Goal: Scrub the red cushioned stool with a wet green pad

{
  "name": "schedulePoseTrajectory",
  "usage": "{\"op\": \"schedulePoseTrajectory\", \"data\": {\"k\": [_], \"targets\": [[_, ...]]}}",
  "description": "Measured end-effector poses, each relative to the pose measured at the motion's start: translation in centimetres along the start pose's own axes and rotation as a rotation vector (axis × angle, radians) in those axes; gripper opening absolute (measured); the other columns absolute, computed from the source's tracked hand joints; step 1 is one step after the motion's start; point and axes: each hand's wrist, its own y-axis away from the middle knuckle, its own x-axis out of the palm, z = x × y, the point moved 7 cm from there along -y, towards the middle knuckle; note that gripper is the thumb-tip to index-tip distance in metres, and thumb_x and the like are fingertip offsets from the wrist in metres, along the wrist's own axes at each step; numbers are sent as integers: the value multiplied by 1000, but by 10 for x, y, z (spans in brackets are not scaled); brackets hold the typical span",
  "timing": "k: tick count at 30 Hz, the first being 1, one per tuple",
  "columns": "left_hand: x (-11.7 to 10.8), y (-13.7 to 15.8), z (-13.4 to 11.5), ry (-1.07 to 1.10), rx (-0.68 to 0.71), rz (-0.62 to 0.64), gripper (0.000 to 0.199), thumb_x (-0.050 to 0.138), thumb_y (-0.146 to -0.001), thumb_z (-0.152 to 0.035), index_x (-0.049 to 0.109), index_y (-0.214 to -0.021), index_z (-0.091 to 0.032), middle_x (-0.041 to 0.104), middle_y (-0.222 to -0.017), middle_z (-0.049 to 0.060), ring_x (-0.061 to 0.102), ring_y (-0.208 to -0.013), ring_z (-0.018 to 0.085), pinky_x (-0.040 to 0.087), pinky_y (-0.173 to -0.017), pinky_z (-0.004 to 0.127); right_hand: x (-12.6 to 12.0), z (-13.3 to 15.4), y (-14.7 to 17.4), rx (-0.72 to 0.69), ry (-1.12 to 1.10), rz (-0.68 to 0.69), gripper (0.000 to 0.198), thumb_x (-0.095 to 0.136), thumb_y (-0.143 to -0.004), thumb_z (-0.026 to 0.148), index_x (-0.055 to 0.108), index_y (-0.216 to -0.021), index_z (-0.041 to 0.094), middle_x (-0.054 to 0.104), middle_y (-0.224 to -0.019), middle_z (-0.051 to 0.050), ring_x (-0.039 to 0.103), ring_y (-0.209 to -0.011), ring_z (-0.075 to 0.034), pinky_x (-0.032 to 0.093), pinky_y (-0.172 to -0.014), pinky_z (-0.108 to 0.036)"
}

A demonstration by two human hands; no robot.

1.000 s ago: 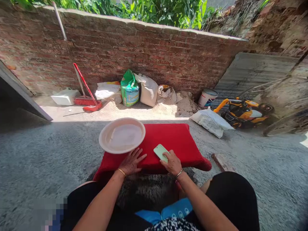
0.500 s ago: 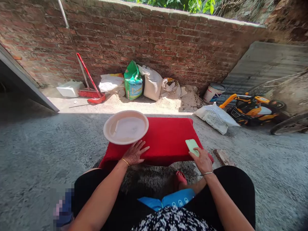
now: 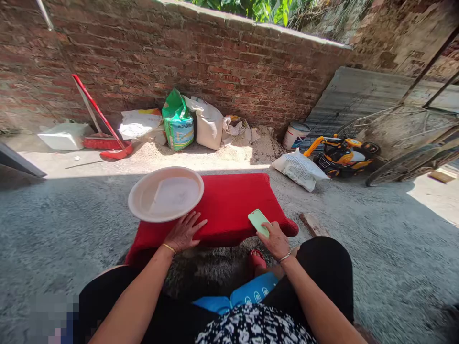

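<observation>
My left hand (image 3: 183, 231) lies palm down on the near edge of a low table covered with a red cloth (image 3: 233, 200). Its fingers are spread, just below the rim of a pale pink basin (image 3: 138, 200). The basin stands on the table's left side; its whitish inside catches the light, and I cannot tell what it contains. On the right, my right hand (image 3: 275, 240) grips the lower end of a light green phone (image 3: 258, 220) between thumb and fingers, at the table's near right part.
Beyond the table, a broom and dustpan (image 3: 116, 152), a green bag (image 3: 177, 124) and beige sacks (image 3: 208, 125) line the brick wall. To the right are a white sack (image 3: 301, 169), a bucket (image 3: 294, 135), a toy excavator (image 3: 344, 155) and a wood block (image 3: 313, 224).
The view has turned to the right, so the scene sits further left. The phone in my right hand is slightly further from the table's right edge. My left hand stays beside the basin.
</observation>
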Motion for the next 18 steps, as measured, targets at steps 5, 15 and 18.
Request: {"op": "schedulePoseTrajectory", "data": {"k": [5,15,18], "targets": [[1,0,1,8,-7,-2,78,71,-68,-51,44,-138,-32,41,-146,10,35,-135,30,23,-113,45,-43,-104,1,481,126,25,42,47,-85,54,59,-115,27,53,-107,-9,58,-92,-22,44,-70,-32],[2,2,2,6,-9,21,77,70,-69,-50,42,-140,-32,39,-147,10,34,-135,30,23,-112,45,-3,54,9,-113,-67,-27,31,59,-82,45,62,-106,26,53,-98,-3,58,-82,-15,42,-68,-24],[2,1,1,-3,-5,20,76,70,-70,-46,42,-140,-31,40,-147,10,34,-135,30,23,-113,46,11,84,11,-231,-67,-12,29,62,-80,43,63,-105,26,53,-97,-4,58,-85,-16,43,-72,-25]]}}
